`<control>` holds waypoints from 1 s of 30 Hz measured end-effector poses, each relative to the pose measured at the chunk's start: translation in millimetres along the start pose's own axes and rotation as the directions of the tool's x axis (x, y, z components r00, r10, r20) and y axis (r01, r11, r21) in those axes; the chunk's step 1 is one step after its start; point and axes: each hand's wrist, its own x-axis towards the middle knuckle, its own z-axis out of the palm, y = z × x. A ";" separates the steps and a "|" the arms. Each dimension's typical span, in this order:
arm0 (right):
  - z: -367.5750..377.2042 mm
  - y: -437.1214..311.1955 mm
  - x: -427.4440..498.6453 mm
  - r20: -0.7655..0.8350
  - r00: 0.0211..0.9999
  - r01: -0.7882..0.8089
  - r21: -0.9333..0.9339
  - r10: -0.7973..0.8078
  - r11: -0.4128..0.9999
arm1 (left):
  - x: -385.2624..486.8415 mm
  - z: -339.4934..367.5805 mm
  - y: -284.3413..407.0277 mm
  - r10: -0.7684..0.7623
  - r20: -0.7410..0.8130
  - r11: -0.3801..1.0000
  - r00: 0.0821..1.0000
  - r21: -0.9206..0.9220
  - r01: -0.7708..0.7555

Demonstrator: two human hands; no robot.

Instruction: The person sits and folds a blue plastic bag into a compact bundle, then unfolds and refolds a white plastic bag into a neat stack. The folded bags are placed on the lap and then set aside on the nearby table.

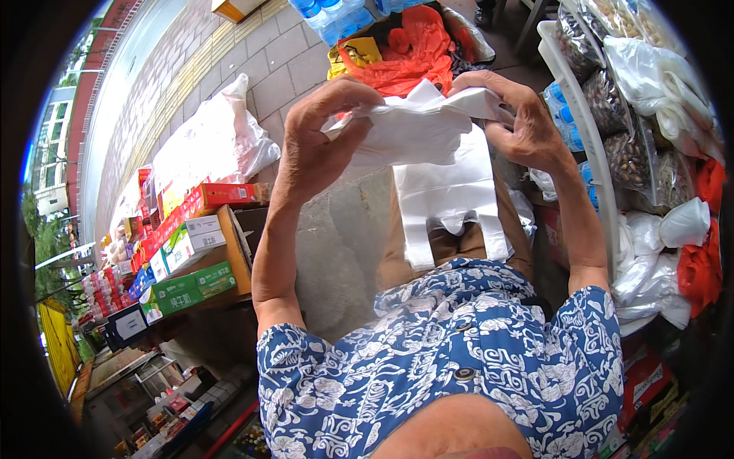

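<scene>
My left hand [324,135] pinches one end of a white plastic bag [410,135], with the thumb below and the fingers above. The other end of the bag is gripped by my right hand [519,117], so it spans between both hands, bunched in folds. Beneath it, white plastic T-shirt bags [450,192] lie flat across my lap, their handles towards my body. Just beyond my hands, crumpled red plastic bags [416,49] and a yellow bag [362,53] fill a container. Some fingertips are hidden by the plastic.
Boxed goods [195,287] stand at the left, below a large translucent plastic bag [221,137]. At the right, a white plastic crate [590,126] stands beside bags of dried goods [628,160]. Packs of water bottles [332,17] stand ahead on the paving.
</scene>
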 end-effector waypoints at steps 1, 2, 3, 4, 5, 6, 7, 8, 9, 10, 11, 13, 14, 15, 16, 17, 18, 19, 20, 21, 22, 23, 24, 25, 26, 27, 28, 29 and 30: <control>0.0 1.4 -2.8 -0.022 1.000 0.007 0.011 -0.006 1.000 | -1.7 -2.0 -2.2 -0.004 -0.007 1.000 1.000 -0.019 0.004; -4.9 -0.5 -2.2 0.017 0.998 -0.065 0.012 0.065 0.998 | -3.1 -4.1 -4.8 -0.009 -0.015 0.999 1.000 -0.038 0.008; -7.3 3.3 -2.2 0.017 0.996 -0.092 0.102 0.091 0.991 | -2.5 -5.6 -7.2 -0.008 -0.019 0.998 1.000 -0.063 0.006; -9.9 8.9 -0.4 0.019 0.993 -0.118 0.191 0.116 0.974 | -2.4 -8.4 -8.6 -0.004 0.021 0.986 1.000 -0.164 0.007; -11.0 13.0 0.5 0.023 0.990 -0.141 0.279 0.141 0.950 | -2.3 -10.3 -9.2 -0.024 0.051 0.959 0.998 -0.282 0.038; -5.6 14.4 2.6 -0.059 0.978 -0.167 0.337 0.198 0.927 | -2.5 -12.1 -9.0 -0.043 0.080 0.917 0.996 -0.394 0.071; -2.3 14.6 6.8 -0.116 0.952 -0.228 0.354 0.284 0.907 | -2.4 -12.7 -8.4 -0.059 0.111 0.860 0.992 -0.498 0.107; -1.2 23.8 9.8 -0.115 0.936 -0.262 0.404 0.333 0.876 | -1.9 -12.1 -7.1 -0.100 0.131 0.811 0.986 -0.563 0.157; 1.5 35.9 12.0 -0.112 0.917 -0.297 0.452 0.384 0.841 | -2.2 -9.9 -8.7 -0.120 0.136 0.792 0.983 -0.585 0.177; 3.0 45.2 11.9 -0.086 0.925 -0.263 0.562 0.371 0.784 | -2.4 -7.7 -9.9 -0.140 0.142 0.772 0.980 -0.604 0.197; 3.9 54.0 10.4 -0.062 0.933 -0.227 0.663 0.355 0.713 | -2.3 -6.1 -10.3 -0.159 0.147 0.752 0.976 -0.623 0.217; 7.6 54.6 11.1 -0.095 0.941 -0.146 0.752 0.324 0.643 | -4.7 -5.0 -9.7 -0.171 0.155 0.731 0.973 -0.643 0.231; 10.2 51.9 9.5 -0.152 0.937 -0.100 0.746 0.314 0.659 | -5.8 -4.5 -9.4 -0.177 0.159 0.720 0.971 -0.652 0.238; 12.4 47.1 7.4 -0.208 0.929 -0.057 0.735 0.306 0.675 | -6.6 -3.4 -9.0 -0.159 0.150 0.720 0.976 -0.659 0.218; 13.1 45.4 4.3 -0.230 0.920 -0.107 0.634 0.319 0.766 | -6.9 -2.5 -8.0 -0.141 0.140 0.719 0.980 -0.666 0.198; 14.6 44.6 1.2 -0.197 0.932 -0.126 0.608 0.303 0.784 | -7.3 -2.1 -6.7 -0.122 0.131 0.719 0.984 -0.672 0.179; 14.8 44.0 -2.2 -0.167 0.943 -0.144 0.576 0.288 0.805 | -6.8 -1.6 -6.0 -0.107 0.135 0.728 0.985 -0.664 0.170; 14.2 44.7 -5.2 -0.135 0.952 -0.160 0.543 0.274 0.825 | -6.6 -1.3 -4.6 -0.092 0.138 0.737 0.986 -0.656 0.161; 8.6 50.9 -8.7 0.021 0.959 -0.257 0.490 0.283 0.833 | -6.9 -1.0 -3.1 -0.078 0.142 0.746 0.987 -0.648 0.152; 8.6 55.1 -12.4 0.077 0.951 -0.296 0.499 0.298 0.814 | -6.4 -0.7 0.1 -0.066 0.142 0.753 0.988 -0.643 0.143; 11.9 58.7 -16.8 0.134 0.941 -0.335 0.506 0.312 0.795 | -6.5 0.2 3.9 -0.055 0.142 0.759 0.988 -0.637 0.134; 13.9 60.5 -20.7 0.190 0.927 -0.375 0.510 0.323 0.774 | -6.3 0.7 6.0 -0.044 0.142 0.765 0.989 -0.632 0.125; 16.7 57.2 -24.9 0.248 0.886 -0.465 0.476 0.393 0.746 | -7.2 0.0 5.4 0.002 0.151 0.746 0.988 -0.658 0.099; 18.9 53.9 -27.7 0.306 0.835 -0.550 0.433 0.457 0.714 | -7.4 -0.7 6.1 0.020 0.139 0.736 0.990 -0.673 0.080; 20.8 51.0 -29.4 0.361 0.777 -0.627 0.382 0.515 0.678 | -7.1 -1.7 7.7 0.038 0.127 0.724 0.991 -0.687 0.060; 22.8 53.7 -29.2 0.376 0.739 -0.672 0.348 0.560 0.653 | -6.9 -2.3 8.9 0.057 0.118 0.712 0.991 -0.701 0.042; 24.9 56.5 -29.9 0.387 0.696 -0.716 0.315 0.605 0.623 | -7.5 -4.6 8.5 0.033 0.110 0.718 0.993 -0.694 0.053; 30.7 63.3 -33.7 0.367 0.720 -0.693 0.338 0.589 0.637 | -6.2 -4.7 6.7 0.049 0.094 0.713 0.994 -0.701 0.031; 33.2 64.4 -33.9 0.373 0.750 -0.661 0.384 0.546 0.645 | -4.0 -5.9 3.7 0.064 0.075 0.710 0.995 -0.705 0.008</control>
